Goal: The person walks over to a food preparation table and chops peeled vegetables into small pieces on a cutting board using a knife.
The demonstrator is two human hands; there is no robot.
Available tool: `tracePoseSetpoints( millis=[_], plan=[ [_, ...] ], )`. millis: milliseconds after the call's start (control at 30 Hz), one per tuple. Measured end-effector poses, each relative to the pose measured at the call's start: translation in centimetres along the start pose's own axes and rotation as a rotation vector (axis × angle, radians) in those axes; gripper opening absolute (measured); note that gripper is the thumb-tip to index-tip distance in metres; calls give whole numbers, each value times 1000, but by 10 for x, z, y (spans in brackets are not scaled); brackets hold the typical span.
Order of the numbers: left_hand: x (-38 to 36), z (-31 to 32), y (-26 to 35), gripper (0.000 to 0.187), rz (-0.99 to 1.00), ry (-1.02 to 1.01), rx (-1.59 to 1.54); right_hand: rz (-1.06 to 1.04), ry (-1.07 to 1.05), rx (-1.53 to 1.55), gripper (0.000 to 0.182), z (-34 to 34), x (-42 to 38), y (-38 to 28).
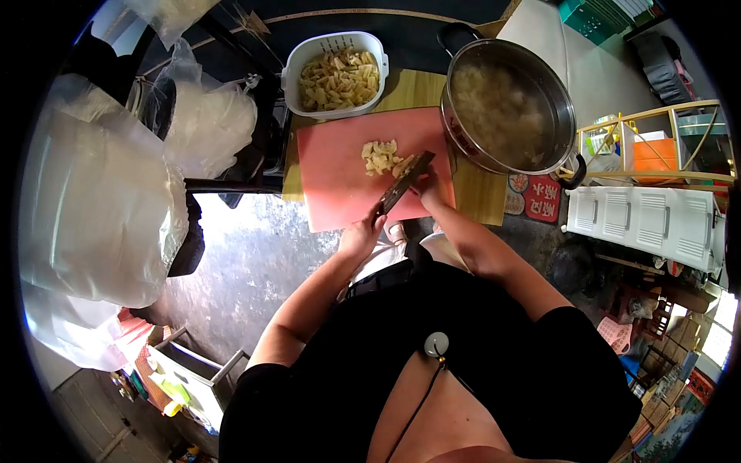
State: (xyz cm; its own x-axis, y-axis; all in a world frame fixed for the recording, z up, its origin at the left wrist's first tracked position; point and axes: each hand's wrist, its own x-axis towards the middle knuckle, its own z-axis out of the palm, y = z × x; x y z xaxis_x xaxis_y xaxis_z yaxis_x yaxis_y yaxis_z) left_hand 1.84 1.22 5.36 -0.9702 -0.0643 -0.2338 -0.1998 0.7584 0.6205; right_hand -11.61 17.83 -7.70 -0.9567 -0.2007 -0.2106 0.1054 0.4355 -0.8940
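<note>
While both forearms reach forward from the body toward the pink cutting board [340,166], the hands meet over its near right part. In this view the picture is flipped by the downward look, so the arm on the picture's left ends in the hand [363,231] that grips the knife [405,183] by its handle, fingers closed round it, wrist bent slightly up. The dark blade slants up and to the right across the board, its far end at the edge of the small heap of pale cut pieces [380,157]. The other hand [427,184] comes in from the picture's right, elbow bent, and sits just beside the blade's tip at the heap; its fingers are mostly hidden behind the knife, so I cannot tell whether it is curled or flat.

The board lies on a wooden surface [478,193]. Beyond it stands a white tub [297,65] filled with more cut pieces, touching or nearly touching the board's far edge. To the right, a large steel pot [559,100] holds a pale, wet mass and overlaps the board's corner. Clear plastic bags [100,208] hang at the left.
</note>
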Motion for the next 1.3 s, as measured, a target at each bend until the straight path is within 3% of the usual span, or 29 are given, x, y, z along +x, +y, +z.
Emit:
tracePoseSetpoints(
  millis=[133, 233, 333, 400, 467, 500, 567, 700, 833, 933, 1033, 1067, 1133, 1233, 1300],
  plan=[
    [2, -19, 8, 45, -453, -296, -753, -153, 24, -175, 40, -22, -6, -29],
    [0, -25, 11, 36, -425, -294, -807, -141, -24, -175, 39, -33, -13, -62],
    [2, -20, 10, 39, -481, -264, -707, -62, -79, -102, 38, -29, -8, -58],
    [6, 14, -17, 41, -74, 34, -336, -64, -45, -137, 36, -22, -8, -46],
    [7, 25, -23, 43, -67, 40, -255, -54, 4, -269, 34, -21, -17, -62],
    [8, 23, -21, 42, -113, 24, -323, -54, 31, -339, 32, -23, -17, -69],
    [4, 19, -19, 40, -217, -24, -456, 33, -119, -184, 31, -18, -5, -43],
    [-3, -19, -7, 36, -351, -167, -916, 229, -193, 351, 33, -42, -14, -51],
    [6, -29, -8, 37, -488, -173, -930, 171, -139, 265, 38, -51, -11, -40],
    [6, -35, 1, 36, -456, -235, -760, -64, 39, 118, 37, -42, -8, -32],
    [1, -38, 8, 37, -528, -295, -865, -244, 157, -164, 36, -35, 0, -43],
    [-2, -42, 10, 38, -594, -302, -1043, -217, 149, -231, 35, -37, 2, -48],
    [-5, -46, 8, 38, -543, -253, -1023, -160, 132, -363, 35, -40, 5, -59],
    [-4, -49, 5, 38, -497, -268, -956, -22, 114, -219, 35, -51, 7, -55],
    [5, -40, -1, 39, -494, -322, -894, 84, 213, -83, 35, -52, 5, -43]
  ],
)
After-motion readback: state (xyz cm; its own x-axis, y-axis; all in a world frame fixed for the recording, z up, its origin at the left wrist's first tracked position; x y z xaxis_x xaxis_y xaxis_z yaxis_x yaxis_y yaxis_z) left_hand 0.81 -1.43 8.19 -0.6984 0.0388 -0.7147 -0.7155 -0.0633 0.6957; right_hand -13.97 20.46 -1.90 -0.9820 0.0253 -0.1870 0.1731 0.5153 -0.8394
